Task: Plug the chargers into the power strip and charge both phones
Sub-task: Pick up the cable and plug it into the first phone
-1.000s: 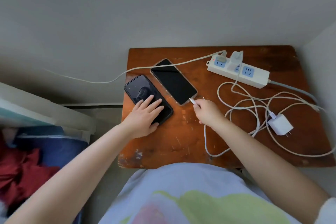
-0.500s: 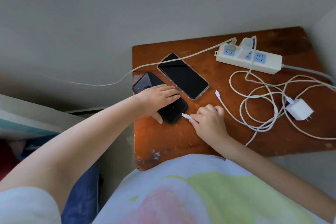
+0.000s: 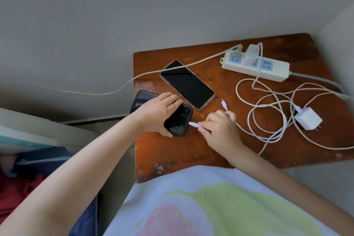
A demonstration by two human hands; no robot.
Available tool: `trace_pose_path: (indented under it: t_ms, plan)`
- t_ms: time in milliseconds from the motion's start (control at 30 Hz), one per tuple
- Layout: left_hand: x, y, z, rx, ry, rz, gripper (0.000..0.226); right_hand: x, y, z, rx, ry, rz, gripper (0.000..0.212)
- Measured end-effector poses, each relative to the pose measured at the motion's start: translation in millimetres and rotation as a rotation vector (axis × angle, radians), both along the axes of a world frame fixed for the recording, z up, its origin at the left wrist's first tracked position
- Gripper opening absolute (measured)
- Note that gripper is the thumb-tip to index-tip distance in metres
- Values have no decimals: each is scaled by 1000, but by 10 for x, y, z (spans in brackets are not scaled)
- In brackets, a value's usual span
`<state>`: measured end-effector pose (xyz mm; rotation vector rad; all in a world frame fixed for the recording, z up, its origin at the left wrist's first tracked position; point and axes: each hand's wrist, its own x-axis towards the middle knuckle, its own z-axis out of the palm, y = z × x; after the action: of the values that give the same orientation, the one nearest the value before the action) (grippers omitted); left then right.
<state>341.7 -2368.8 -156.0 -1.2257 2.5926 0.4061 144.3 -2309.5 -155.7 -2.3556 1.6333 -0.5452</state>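
Two dark phones lie on a worn wooden table (image 3: 220,151). My left hand (image 3: 159,113) grips the nearer black phone (image 3: 179,120) by its sides. My right hand (image 3: 220,128) pinches a white cable plug (image 3: 194,124) whose tip touches that phone's bottom edge. The larger clear-cased phone (image 3: 187,84) lies beyond, with a loose second plug (image 3: 223,104) just right of it. A white power strip (image 3: 268,71) at the back holds one white charger (image 3: 251,54) and a grey plug (image 3: 237,52). Another white charger (image 3: 308,119) lies unplugged at the right among coiled cables.
White cables (image 3: 268,117) loop over the table's right half. A grey cord (image 3: 115,92) runs off the left edge from the strip. Walls close in behind and to the right. A drawer with red and blue cloth (image 3: 28,182) is at lower left.
My right hand dropped the plug near the clear-cased phone, took a different plug and brought it against the black phone's bottom edge. My left hand shifted from resting flat to gripping that phone.
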Motion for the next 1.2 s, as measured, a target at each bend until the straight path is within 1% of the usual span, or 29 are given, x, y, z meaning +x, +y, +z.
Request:
trace_pose_path:
  t_ms: [67,300,467,667,767,967,1100,1167,1200]
  plan:
    - [20,40,28,18,27,33,95,-1,2,19,-7,-4,2,16]
    - [38,106,38,20,33,82,97,42,28,36,15,-30,-14,15]
    - [7,123,77,46,33,73,96,35,23,87,-21,10,26,15]
    - [15,137,113,37,117,149,97,16,8,133,-23,-24,-9,14]
    - [16,154,134,46,155,192,97,2,-5,182,-12,-18,11,14]
    - [-31,203,174,23,168,152,94,-48,-88,385,16,62,135,12]
    - [-53,211,186,22,180,154,93,-65,-95,423,26,89,167,9]
    - [-66,214,193,26,178,149,92,-80,-129,428,100,92,171,4]
    - [-73,219,193,31,177,144,92,-92,-146,434,158,97,169,7]
